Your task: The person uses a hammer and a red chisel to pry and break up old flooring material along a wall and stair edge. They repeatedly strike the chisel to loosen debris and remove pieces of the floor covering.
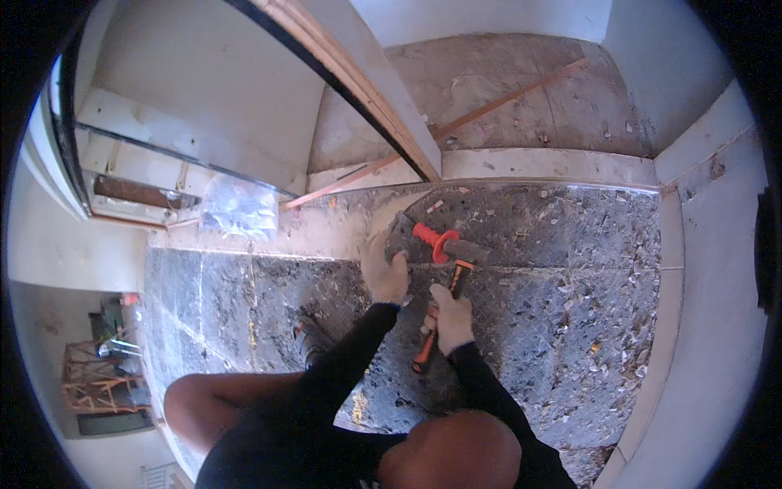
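Note:
My left hand (386,272), in a pale knit work glove, is apart from the chisel with its fingers spread, and nothing shows in it. Just right of it is a chisel's red grip with a round hand guard (445,246); its blade cannot be made out. My gloved right hand (453,321) is closed around the orange and black handle of a hammer (426,353). The grey block of the hammer head (473,252) overlaps the chisel's guard from this angle. Whether they touch, I cannot tell.
Broken chips (602,367) litter the rough grey floor (513,342), thickest at the right. A door frame (391,131) rises ahead, beside a low sill (544,166). A wooden strip (513,98) lies slantwise beyond. A clear plastic bag (239,205) is at left.

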Demonstrator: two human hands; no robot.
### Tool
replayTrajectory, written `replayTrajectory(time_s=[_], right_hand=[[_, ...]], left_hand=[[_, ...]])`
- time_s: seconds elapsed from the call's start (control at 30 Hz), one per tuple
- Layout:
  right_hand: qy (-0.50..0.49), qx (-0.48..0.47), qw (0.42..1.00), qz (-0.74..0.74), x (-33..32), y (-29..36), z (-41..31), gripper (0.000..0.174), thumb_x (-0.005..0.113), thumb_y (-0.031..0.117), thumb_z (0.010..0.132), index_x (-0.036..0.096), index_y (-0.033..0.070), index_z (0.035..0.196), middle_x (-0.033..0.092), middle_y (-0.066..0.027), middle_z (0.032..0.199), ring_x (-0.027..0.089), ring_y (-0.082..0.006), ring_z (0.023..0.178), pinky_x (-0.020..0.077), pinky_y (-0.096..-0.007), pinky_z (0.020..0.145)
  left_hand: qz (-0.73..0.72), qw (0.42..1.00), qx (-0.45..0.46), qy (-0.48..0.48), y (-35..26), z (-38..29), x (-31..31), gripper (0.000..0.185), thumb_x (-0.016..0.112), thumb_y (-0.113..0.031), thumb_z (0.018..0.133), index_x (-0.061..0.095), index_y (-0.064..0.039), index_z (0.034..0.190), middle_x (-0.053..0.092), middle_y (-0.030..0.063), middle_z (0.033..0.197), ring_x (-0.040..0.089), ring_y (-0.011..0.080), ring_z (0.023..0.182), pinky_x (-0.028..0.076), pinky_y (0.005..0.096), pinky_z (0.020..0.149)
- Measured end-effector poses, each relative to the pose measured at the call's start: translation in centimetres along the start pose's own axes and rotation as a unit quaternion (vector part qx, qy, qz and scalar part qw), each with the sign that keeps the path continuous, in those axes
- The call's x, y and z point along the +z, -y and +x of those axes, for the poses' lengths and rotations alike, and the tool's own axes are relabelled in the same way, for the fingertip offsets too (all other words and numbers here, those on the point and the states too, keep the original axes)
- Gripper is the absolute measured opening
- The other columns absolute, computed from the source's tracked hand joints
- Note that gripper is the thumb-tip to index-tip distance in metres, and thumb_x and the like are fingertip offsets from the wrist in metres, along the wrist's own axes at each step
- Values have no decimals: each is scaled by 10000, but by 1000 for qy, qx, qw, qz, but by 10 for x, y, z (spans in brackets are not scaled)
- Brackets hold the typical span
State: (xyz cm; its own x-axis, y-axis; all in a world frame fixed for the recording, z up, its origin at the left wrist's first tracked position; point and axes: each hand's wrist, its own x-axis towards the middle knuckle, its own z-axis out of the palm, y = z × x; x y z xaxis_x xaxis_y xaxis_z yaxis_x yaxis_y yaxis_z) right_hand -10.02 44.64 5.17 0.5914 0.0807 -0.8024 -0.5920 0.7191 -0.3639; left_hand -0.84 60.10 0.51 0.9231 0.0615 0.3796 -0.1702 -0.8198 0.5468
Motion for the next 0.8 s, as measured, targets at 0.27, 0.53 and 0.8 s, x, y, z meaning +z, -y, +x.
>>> replayTrajectory(time_s=[0.27,0.53,0.8], right_hand=[[-134,-90,936,313,-4,-10,-27,338,680,382,1072,552,114,910,466,-7,692,507,-196,577,518,-435,610],[47,59,973,216,47,-15,11,315,678,383,1075,488,197,905,430,32,698,428,-173,551,473,-444,609],[-156,-3,928,338,40,-1,-6,301,695,375,1057,523,152,950,450,6,749,470,-181,588,487,-432,605]], left_hand=[[-34,991,-117,-47,26,-7,-42,486,714,-2,916,679,21,1400,681,183,1311,669,310,1188,541,407,1050],[-43,992,-80,-84,48,13,-58,420,671,8,979,680,44,1397,678,139,1238,661,246,1128,540,380,1031],[-32,990,-96,-98,50,17,-63,403,727,-34,970,699,31,1367,694,137,1220,665,261,1116,539,398,1019]])
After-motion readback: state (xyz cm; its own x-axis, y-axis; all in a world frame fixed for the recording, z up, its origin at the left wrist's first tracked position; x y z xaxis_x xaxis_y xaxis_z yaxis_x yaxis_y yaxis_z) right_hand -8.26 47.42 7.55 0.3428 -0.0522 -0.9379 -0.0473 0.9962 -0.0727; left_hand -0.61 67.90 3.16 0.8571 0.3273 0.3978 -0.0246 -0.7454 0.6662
